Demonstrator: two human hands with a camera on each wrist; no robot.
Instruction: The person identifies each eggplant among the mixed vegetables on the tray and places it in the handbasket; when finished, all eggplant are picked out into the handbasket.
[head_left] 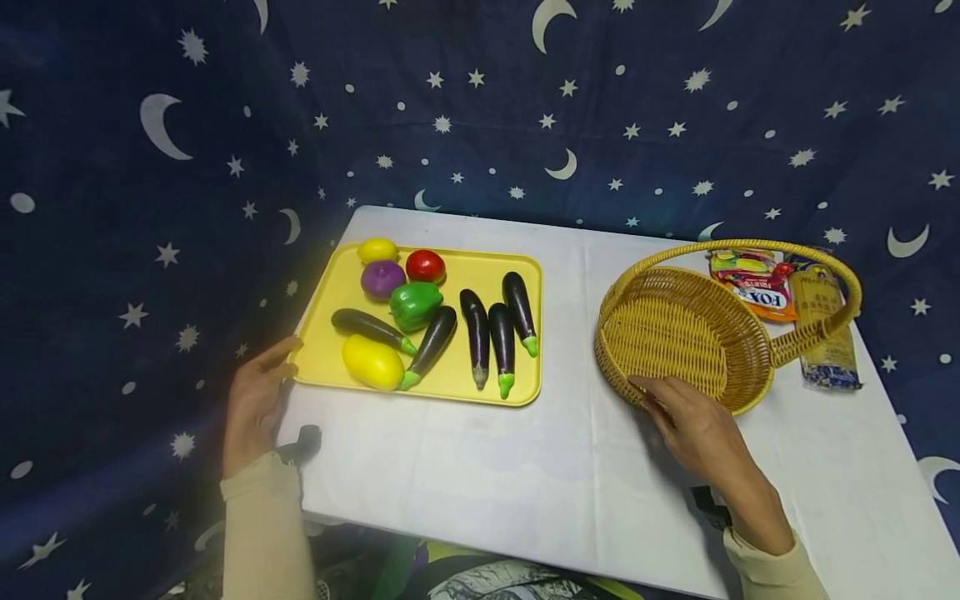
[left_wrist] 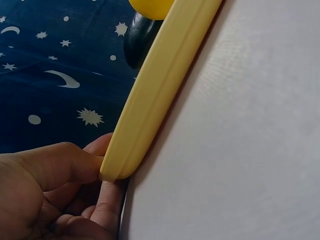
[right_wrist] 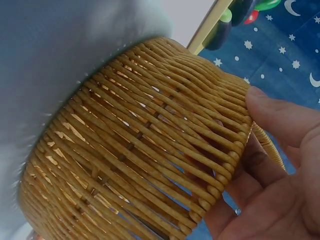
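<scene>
At the near left corner of the yellow tray, my left hand pinches the rim. The left wrist view shows the thumb on the tray's edge and a finger beneath it. On the tray lie several dark eggplants, a green bell pepper, a purple round vegetable, a red tomato-like one and two yellow fruits. My right hand grips the near rim of an empty wicker basket, thumb outside and fingers inside its wall.
Behind the basket's tall handle lie a red FOX'S fruits bag and a yellow-and-blue packet. A white cloth covers the table. Dark blue star-patterned cloth hangs at the back and left.
</scene>
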